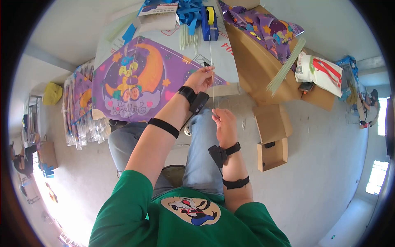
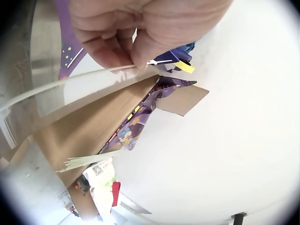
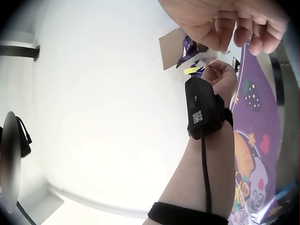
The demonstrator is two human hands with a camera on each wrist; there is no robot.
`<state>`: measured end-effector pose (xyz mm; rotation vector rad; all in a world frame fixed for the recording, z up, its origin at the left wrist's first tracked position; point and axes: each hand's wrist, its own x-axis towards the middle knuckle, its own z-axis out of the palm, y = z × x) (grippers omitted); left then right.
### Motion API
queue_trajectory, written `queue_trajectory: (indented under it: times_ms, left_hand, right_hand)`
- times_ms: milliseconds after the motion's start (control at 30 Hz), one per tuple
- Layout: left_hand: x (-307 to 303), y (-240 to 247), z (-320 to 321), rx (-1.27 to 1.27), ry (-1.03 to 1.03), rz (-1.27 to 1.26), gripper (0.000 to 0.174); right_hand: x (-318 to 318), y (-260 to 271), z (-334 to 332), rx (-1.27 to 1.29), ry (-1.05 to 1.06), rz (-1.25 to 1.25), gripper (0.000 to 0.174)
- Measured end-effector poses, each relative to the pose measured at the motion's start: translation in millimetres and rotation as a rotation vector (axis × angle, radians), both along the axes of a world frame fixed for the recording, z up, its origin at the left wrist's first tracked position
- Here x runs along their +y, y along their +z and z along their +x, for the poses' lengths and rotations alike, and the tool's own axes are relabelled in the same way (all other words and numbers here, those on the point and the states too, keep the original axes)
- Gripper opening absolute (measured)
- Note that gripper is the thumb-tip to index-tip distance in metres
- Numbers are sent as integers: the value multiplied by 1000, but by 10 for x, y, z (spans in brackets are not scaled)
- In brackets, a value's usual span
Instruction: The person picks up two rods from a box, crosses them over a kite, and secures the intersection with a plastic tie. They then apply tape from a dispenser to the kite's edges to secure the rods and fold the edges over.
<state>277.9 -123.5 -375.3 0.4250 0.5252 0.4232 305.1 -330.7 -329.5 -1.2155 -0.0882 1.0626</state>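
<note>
My left hand (image 1: 201, 80) pinches a thin pale strip (image 1: 213, 92) between thumb and fingers, over the near edge of the purple printed sheet (image 1: 158, 66). That strip runs up toward the blue dispenser (image 1: 210, 33) with yellow tape. Below, my right hand (image 1: 225, 125) has thumb and fingertips together at the strip's lower end. In the left wrist view, the left hand (image 2: 145, 28) pinches the pale strip (image 2: 56, 84), beside which something clear and glossy shows. Curled fingers of the right hand (image 3: 229, 23) appear in the right wrist view, above the left hand (image 3: 222, 77); what they pinch is unclear there.
A white box (image 1: 158, 20), blue ribbons (image 1: 189, 14) and pale sticks (image 1: 190, 41) lie at the table's far side. Right of it are a large cardboard box (image 1: 251, 61), loose sticks (image 1: 288, 66) and a white bag (image 1: 319, 74). A small open carton (image 1: 273, 154) sits lower right.
</note>
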Motion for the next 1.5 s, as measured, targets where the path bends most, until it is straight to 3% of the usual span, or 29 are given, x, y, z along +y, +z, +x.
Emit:
queue_trajectory:
  times_ms: [133, 233, 300, 367, 433, 500, 533, 600, 733, 867, 1000, 1167, 1267, 1400, 1467, 1500]
  left_hand:
    - [18, 6, -157, 123, 58, 18, 13]
    - [223, 39, -595, 242, 136, 77, 18]
    - [567, -169, -1087, 264, 175, 325, 22]
    - [818, 123, -1631, 620, 302, 584, 24]
    - [1219, 43, -2201, 1071, 300, 770, 24]
    - [1579, -202, -2799, 1430, 298, 1217, 24]
    - [1638, -205, -2987, 1441, 304, 1216, 24]
    - [1749, -203, -3286, 1723, 104, 1237, 23]
    - [1769, -315, -3508, 1840, -21, 1264, 19]
    - [1851, -673, -3684, 1789, -57, 1348, 16]
    - [1760, -593, -3621, 1735, 30, 1247, 19]
    - [1748, -351, -3256, 1816, 132, 1416, 14]
    - [1723, -193, -2777, 1515, 357, 1490, 15]
    - [1333, 467, -1706, 1235, 242, 1371, 19]
    - [1146, 563, -1288, 1074, 210, 1381, 22]
    - [1082, 541, -1103, 921, 157, 1191, 23]
  right_hand:
    - [5, 137, -9, 38, -1, -10, 8]
    - [1, 220, -14, -116, 56, 19, 7]
    - [12, 242, -7, -27, -26, -18, 6]
    - [12, 253, -9, -40, -17, -15, 5]
    - [2, 213, -2, -54, -18, -14, 4]
    - [-26, 135, 17, -40, 2, 37, 4]
    - [-41, 121, 20, -35, 11, 41, 4]
    - [-39, 124, 17, -25, 11, 39, 4]
    - [-29, 192, 4, 2, -4, 11, 3]
    - [-86, 155, 7, -51, -58, 29, 3]
    - [-89, 142, 37, -16, -74, 15, 4]
    - [-124, 194, 149, -60, -39, 17, 6]
    - [-141, 294, 191, -65, -26, -2, 7]
    - [-121, 373, 237, -102, -30, 27, 8]
    - [-139, 331, 269, -137, -19, 46, 9]
    - [-156, 260, 275, -119, -26, 57, 9]
